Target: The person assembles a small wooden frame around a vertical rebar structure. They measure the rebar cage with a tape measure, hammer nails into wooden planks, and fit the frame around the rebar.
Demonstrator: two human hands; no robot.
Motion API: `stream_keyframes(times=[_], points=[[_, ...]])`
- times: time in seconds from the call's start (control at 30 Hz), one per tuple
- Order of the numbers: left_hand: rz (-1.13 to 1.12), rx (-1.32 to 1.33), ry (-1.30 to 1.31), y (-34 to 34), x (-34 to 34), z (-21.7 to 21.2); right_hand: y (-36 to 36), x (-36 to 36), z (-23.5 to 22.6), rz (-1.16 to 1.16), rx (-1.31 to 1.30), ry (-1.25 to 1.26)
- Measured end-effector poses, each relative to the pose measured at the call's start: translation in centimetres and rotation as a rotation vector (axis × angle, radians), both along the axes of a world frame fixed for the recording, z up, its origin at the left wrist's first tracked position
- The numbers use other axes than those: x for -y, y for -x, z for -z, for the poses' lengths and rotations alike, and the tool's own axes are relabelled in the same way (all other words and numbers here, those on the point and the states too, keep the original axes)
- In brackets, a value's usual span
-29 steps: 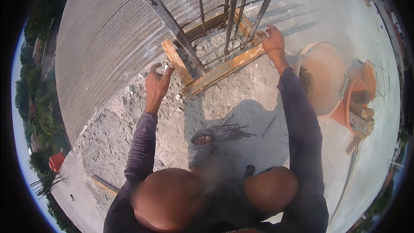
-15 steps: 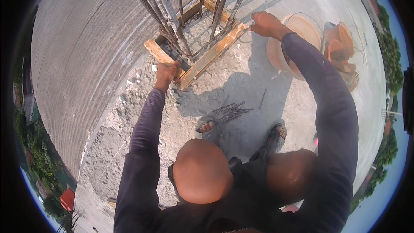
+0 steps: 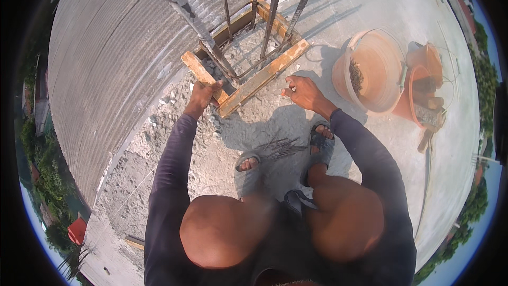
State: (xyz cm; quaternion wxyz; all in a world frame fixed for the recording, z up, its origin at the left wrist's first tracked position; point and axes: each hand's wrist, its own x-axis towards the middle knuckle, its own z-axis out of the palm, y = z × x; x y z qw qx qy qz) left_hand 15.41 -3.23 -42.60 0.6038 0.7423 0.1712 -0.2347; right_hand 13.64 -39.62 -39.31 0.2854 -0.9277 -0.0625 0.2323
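A square frame of wooden planks (image 3: 264, 77) lies on the concrete around several upright steel bars (image 3: 272, 16). My left hand (image 3: 203, 94) grips the frame's near left corner, where two planks meet. My right hand (image 3: 302, 91) hovers just off the near plank's right part, fingers bent and pointing left. A pale fleck shows at its fingertips, and I cannot tell if it holds anything. I am squatting, with my sandalled feet (image 3: 246, 167) right behind the frame.
A small bundle of thin dark wires (image 3: 280, 148) lies between my feet. A large orange bucket (image 3: 370, 74) and a smaller one (image 3: 423, 100) with wood scraps stand to the right. Corrugated grey roofing (image 3: 106, 63) fills the left. The slab's edge drops off at lower left.
My right hand has left the far right end of the plank and drawn back toward me. The left hand stays at the frame's corner. My view has shifted and my feet now show.
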Motion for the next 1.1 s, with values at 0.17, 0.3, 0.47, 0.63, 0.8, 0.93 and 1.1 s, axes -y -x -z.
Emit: stream_keyframes(times=[0.17, 0.3, 0.47, 0.63, 0.8, 0.93, 1.1], points=[[-0.115, 0.006, -0.033, 0.7, 0.7, -0.1, -4.6, 1.5, -1.9, 0.223, 0.338, -0.075], [-0.076, -0.039, -0.043, 0.4, 0.8, -0.8, -16.7, 4.1, -4.6, 0.343, 0.398, -0.254], [-0.093, -0.012, -0.123, 1.1, -0.1, 0.7, -23.0, 3.8, -2.9, -0.262, 0.356, 0.254], [-0.020, 0.106, -0.233, 1.8, -1.2, 3.7, -22.4, 2.2, 0.0, -0.286, 0.161, 0.313], [0.025, 0.085, -0.403, 1.2, -0.5, 4.3, -23.5, 2.5, 0.3, -0.226, 0.078, 0.274], [0.081, 0.055, -0.532, 0.9, 0.4, 3.5, -24.2, 2.4, 1.1, -0.219, 0.028, 0.215], [0.137, 0.040, -0.639, 0.8, 0.6, 3.0, -24.5, 2.4, 3.1, -0.297, 0.135, 0.195]])
